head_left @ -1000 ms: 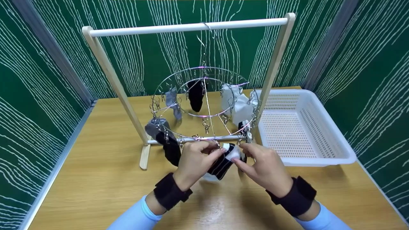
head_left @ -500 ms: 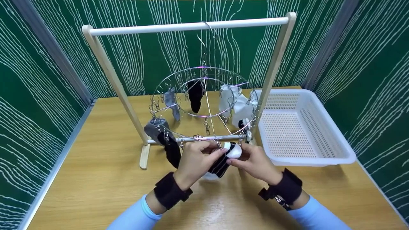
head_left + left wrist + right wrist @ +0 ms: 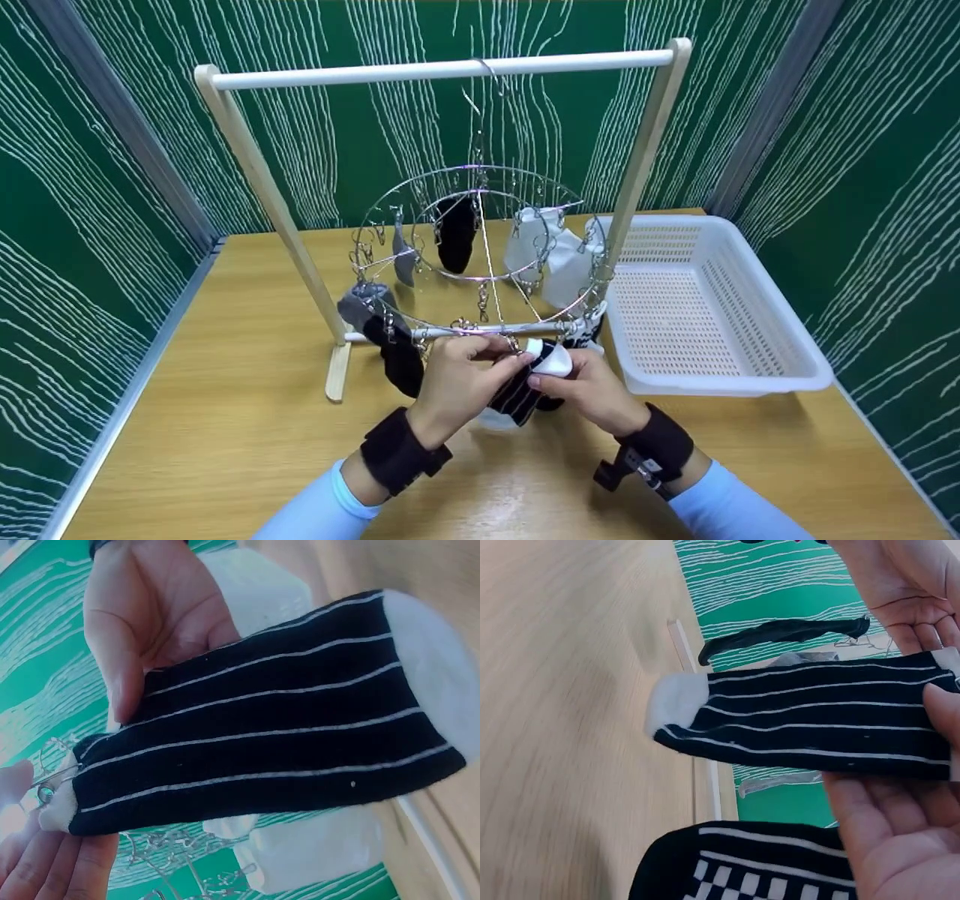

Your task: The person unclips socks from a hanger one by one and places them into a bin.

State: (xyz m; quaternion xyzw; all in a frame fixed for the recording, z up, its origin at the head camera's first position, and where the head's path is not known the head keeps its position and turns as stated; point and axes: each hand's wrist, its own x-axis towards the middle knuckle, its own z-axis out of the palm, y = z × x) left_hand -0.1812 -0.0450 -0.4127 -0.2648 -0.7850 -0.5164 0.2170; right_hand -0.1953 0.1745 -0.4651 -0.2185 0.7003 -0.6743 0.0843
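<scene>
A black sock with thin white stripes hangs toe down below the round clip hanger, its white toe at the lower end. My left hand pinches a metal clip and the white cuff together at the sock's upper end. My right hand grips the same end from the right, its thumb lying across the striped cloth and its fingers behind. Below that hand in the right wrist view hangs a black sock with white checks.
Other black, grey and white socks hang around the ring. The ring hangs by a hook from a wooden rack. At the right stands a white perforated basket on the table.
My right hand has moved left and its wrist has turned, with its thumb now lower on the striped sock. The left hand stays in place. Hanging socks sway a little.
</scene>
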